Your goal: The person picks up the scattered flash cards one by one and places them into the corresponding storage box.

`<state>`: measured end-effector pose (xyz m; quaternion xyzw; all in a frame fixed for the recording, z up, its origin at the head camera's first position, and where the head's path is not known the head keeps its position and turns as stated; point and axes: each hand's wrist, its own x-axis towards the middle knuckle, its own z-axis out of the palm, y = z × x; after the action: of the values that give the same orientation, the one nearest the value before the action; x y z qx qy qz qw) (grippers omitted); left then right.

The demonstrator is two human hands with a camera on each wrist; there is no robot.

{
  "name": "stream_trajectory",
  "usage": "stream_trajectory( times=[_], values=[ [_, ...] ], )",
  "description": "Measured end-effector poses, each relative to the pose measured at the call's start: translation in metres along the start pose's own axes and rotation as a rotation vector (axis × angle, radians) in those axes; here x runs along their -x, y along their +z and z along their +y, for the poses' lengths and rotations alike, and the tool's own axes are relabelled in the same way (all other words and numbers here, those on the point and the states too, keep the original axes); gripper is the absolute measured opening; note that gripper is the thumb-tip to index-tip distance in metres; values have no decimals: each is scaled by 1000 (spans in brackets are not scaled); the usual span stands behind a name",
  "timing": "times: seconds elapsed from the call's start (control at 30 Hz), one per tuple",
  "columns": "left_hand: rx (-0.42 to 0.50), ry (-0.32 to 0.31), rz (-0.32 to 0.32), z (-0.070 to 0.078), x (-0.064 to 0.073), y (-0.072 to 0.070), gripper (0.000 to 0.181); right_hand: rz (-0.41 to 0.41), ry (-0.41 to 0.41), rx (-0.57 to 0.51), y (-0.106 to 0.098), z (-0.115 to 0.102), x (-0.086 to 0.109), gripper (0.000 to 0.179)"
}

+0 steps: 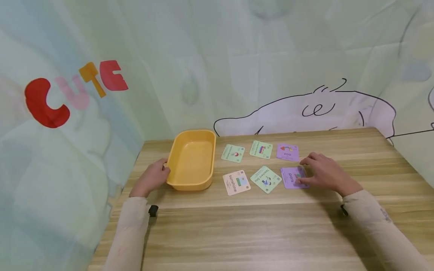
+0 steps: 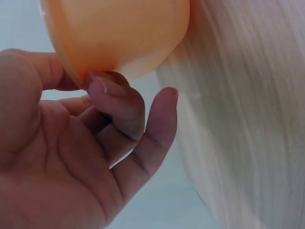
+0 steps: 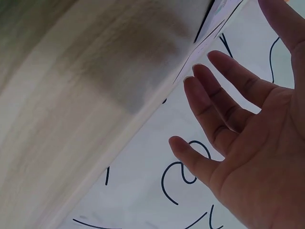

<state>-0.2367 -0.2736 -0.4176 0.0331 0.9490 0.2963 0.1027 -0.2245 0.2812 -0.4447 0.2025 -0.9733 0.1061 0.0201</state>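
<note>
A yellow plastic tray (image 1: 193, 162) with raised walls stands at the left of the table. My left hand (image 1: 152, 177) pinches its near left rim between thumb and fingers; the left wrist view shows the little finger held apart from the tray (image 2: 119, 33). Over the purple "park" card (image 1: 289, 178) is my right hand (image 1: 325, 173), its thumb tip over the card's right side. In the right wrist view that hand (image 3: 257, 129) has its fingers spread and fairly straight, with nothing gripped. Whether the thumb touches the card I cannot tell.
Beside the "park" card lie a green "Teachers Day" card (image 1: 266, 179) and a pink "sunshine" card (image 1: 236, 183). Behind them are a purple "zoo" card (image 1: 288, 152) and two green cards, one left (image 1: 232, 153), one middle (image 1: 261, 149). A printed cloth (image 1: 190, 75) hangs behind the wooden table (image 1: 220, 233).
</note>
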Motion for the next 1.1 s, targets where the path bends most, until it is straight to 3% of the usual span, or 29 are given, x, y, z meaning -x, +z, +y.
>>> stream_trajectory(
  times=[0.43,0.77,1.1],
  values=[
    [71,-43,-4,1,-2,0,43,-48,11,-21,5,2,-5,67],
    [131,-86,-18,-5,3,5,40,-142,32,-94,2,0,-13,61],
    [148,-63,9,-3,0,2,39,-242,154,-305,-8,5,-24,47]
  ],
)
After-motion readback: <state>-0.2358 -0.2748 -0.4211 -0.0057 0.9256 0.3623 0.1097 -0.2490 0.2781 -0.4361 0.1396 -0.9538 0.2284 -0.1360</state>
